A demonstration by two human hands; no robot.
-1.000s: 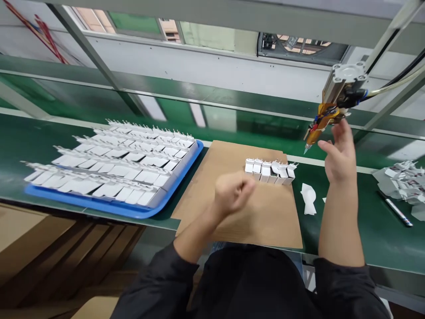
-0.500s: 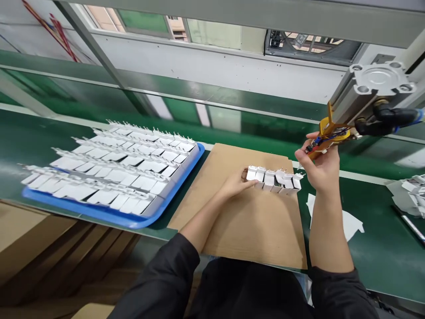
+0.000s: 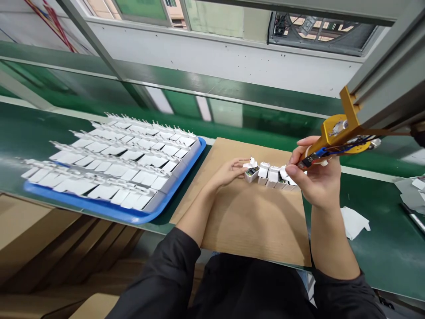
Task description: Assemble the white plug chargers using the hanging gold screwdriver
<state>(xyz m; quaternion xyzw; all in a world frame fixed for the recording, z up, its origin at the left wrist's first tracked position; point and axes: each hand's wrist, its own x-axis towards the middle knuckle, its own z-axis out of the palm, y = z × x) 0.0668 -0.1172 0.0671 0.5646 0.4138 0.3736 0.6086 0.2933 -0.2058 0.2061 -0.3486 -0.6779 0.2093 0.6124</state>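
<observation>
At the left end of a short row of white plug adapter casings (image 3: 273,176), my left hand (image 3: 229,173) has its fingertips closed on one adapter casing (image 3: 251,174). That casing is tilted and apart from the others; its pronged cap is raised and a circuit board shows inside. My right hand (image 3: 317,177) is wrapped round a gold-coloured tool head (image 3: 332,137) with wires and a small black switch, joined to a metal cylinder body. It hovers over the right end of the row and partly hides it. The row stands on a brown cardboard sheet (image 3: 252,226).
On the left, a blue tray (image 3: 156,212) holds several rows of white adapter casings (image 3: 133,155). A white scrap (image 3: 355,223), a pen (image 3: 413,219) and white pieces (image 3: 413,195) lie on the green bench (image 3: 381,257) at right. Cardboard boxes (image 3: 33,239) stand below left.
The tool in my right hand has come down and left, nearer the row. The leftmost casing has parted from the row and tilted at my left hand. The view has shifted slightly.
</observation>
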